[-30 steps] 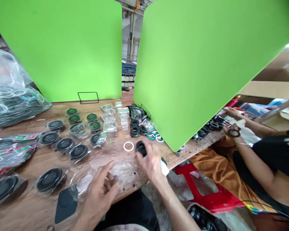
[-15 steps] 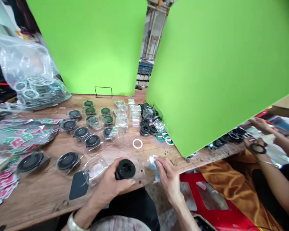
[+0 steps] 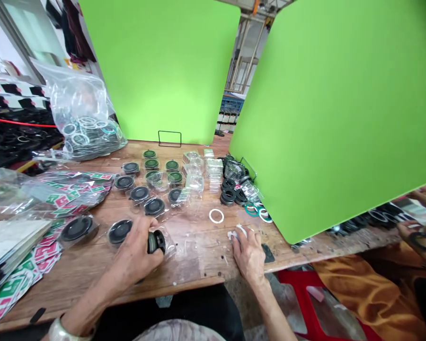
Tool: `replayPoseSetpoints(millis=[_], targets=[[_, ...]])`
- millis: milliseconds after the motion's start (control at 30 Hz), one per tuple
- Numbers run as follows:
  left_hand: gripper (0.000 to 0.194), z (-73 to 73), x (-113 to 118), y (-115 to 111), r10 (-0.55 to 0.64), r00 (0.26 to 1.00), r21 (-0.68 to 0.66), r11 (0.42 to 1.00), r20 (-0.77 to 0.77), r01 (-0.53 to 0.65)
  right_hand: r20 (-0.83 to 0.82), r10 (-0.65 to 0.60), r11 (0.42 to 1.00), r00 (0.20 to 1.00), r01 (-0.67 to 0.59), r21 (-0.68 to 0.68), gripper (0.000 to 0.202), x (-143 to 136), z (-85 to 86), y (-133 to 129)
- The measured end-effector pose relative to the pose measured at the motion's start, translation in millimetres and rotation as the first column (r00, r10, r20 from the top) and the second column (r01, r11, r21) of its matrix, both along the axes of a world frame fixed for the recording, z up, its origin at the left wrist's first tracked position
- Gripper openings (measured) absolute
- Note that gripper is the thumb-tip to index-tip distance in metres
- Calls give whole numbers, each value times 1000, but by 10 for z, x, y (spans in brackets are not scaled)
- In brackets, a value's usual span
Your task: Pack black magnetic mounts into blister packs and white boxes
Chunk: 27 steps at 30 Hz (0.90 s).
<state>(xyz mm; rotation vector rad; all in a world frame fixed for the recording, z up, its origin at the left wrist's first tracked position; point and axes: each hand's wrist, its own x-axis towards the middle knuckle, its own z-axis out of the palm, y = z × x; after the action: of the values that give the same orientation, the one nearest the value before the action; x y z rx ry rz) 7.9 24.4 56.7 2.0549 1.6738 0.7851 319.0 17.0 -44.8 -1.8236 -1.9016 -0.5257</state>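
Note:
My left hand [image 3: 137, 251] is closed around a black, thick round part with a central hole [image 3: 158, 242]. The part is turned on its side, its holed face towards the right, low over the table. A clear plastic shell lies partly hidden behind it. My right hand [image 3: 249, 255] rests on the wooden table with its fingers bent over a crumpled white and bluish cloth [image 3: 240, 231]. A small dark flat piece [image 3: 268, 253] lies just right of this hand. Beyond it is a white ring [image 3: 216, 216].
Several black discs in clear shells [image 3: 154, 207] stand at left centre. Stacked clear shells [image 3: 193, 177], black rings [image 3: 228, 195] and green rings [image 3: 251, 210] lie further back. Green boards [image 3: 170, 71] rise behind. At right, another person's hand [image 3: 421, 239] holds a black ring.
My left hand has moved left and tipped the black part onto its side. My right hand has lowered the cloth onto the table. The camera view has swung left.

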Motion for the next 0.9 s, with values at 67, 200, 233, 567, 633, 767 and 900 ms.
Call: replayPoseSetpoints(millis=[67, 200, 233, 567, 633, 767, 900], targets=[[30, -32, -16, 92, -104, 971, -32, 995, -215, 100, -4, 4, 1000, 1000, -4, -16, 27, -17, -16, -29], [35, -151, 153, 102, -236, 822, -91, 971, -518, 222, -22, 3, 999, 1000, -4, -38, 27, -80, 4, -50], [41, -210, 195, 77, -226, 793, -70, 972, -565, 226, -28, -2, 999, 1000, 1, -44, 28, -81, 6, -52], [46, -728, 108, -76, 87, 736, 265, 955, -671, 130, 67, -254, 947, 965, 262, -184, 27, -192, 440, 240], [46, -681, 136, -88, 111, 726, 307, 941, -679, 143, 52, -213, 955, 976, 219, -200, 34, -245, 548, 491], [38, -619, 247, -99, 90, 764, 401, 886, -639, 232, 14, -164, 953, 986, 162, -255, 48, -321, 601, 971], [31, -618, 369, -107, 26, 827, 467, 835, -562, 291, -12, -136, 954, 991, 127, -272, 41, -324, 547, 1196]])
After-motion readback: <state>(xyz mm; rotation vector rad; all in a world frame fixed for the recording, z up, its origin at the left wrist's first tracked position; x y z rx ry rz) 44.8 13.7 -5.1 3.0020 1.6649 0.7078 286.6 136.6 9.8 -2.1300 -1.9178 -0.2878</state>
